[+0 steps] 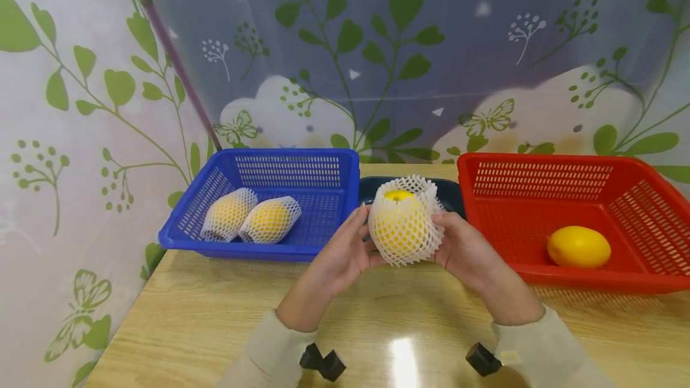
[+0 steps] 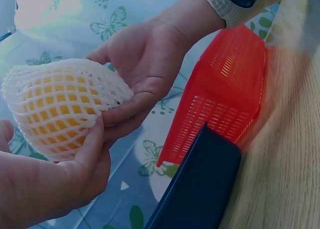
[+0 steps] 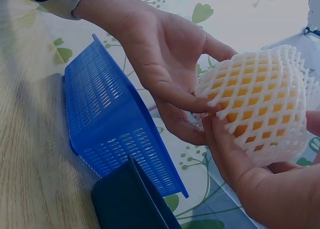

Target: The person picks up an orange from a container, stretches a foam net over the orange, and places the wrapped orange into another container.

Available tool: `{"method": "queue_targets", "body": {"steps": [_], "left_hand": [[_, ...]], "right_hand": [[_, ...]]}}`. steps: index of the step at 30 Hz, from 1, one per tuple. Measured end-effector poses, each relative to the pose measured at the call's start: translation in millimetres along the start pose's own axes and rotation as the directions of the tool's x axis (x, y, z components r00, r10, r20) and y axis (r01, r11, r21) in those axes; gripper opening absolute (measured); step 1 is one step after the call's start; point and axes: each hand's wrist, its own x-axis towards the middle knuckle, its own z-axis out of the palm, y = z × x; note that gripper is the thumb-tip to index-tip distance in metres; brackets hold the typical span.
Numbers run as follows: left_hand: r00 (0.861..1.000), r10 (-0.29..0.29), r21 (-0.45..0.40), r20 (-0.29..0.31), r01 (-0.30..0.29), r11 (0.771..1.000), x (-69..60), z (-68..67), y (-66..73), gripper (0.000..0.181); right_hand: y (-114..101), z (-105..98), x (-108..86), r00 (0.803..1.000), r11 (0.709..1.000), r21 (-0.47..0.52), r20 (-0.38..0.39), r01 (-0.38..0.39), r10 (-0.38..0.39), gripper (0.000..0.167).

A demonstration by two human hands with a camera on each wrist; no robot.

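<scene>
Both hands hold a yellow fruit [image 1: 399, 229] inside a white foam net [image 1: 433, 193], raised over the table's middle. The left hand [image 1: 345, 256] grips its left side and the right hand [image 1: 468, 254] its right side. Through the net's opening at the top, bare yellow skin shows. In the left wrist view, fingertips of the left hand [image 2: 60, 186] and right hand [image 2: 142, 64] meet at the net's lower edge. Two net-wrapped yellow fruits [image 1: 229, 214] lie in the blue basket [image 1: 259, 250]. A bare yellow lemon-shaped fruit [image 1: 579, 246] lies in the red basket [image 1: 604, 280].
Behind the hands, between the two baskets, stands a dark tray [image 1: 453, 192], partly hidden by the held fruit. All three containers stand on a wooden table [image 1: 215, 304]. A curtain printed with leaves [image 1: 399, 64] hangs behind them.
</scene>
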Motion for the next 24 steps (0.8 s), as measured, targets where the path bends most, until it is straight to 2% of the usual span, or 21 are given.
{"method": "queue_targets", "body": {"steps": [6,12,18,24], "left_hand": [[1.0,0.01,0.03,0.0,-0.01,0.999,0.4,-0.9,-1.2,0.049],[1.0,0.013,0.003,-0.024,-0.013,1.0,0.5,0.0,-1.5,0.032],[0.999,0.027,-0.026,-0.044,-0.028,0.999,1.5,-1.3,-2.5,0.023],[0.998,0.031,-0.018,-0.053,-0.032,0.999,2.2,-0.7,-3.7,0.017]], "right_hand": [[0.8,1.8,-0.1,1.0,1.0,0.004,-0.012,-0.007,0.007,0.033],[3.0,2.9,1.7,0.999,0.999,0.005,-0.021,-0.037,0.037,0.038],[5.8,3.9,3.5,0.999,1.0,0.013,-0.017,-0.029,0.029,0.039],[6.6,4.5,3.1,0.999,1.0,0.014,-0.037,-0.028,0.028,0.042]]}}
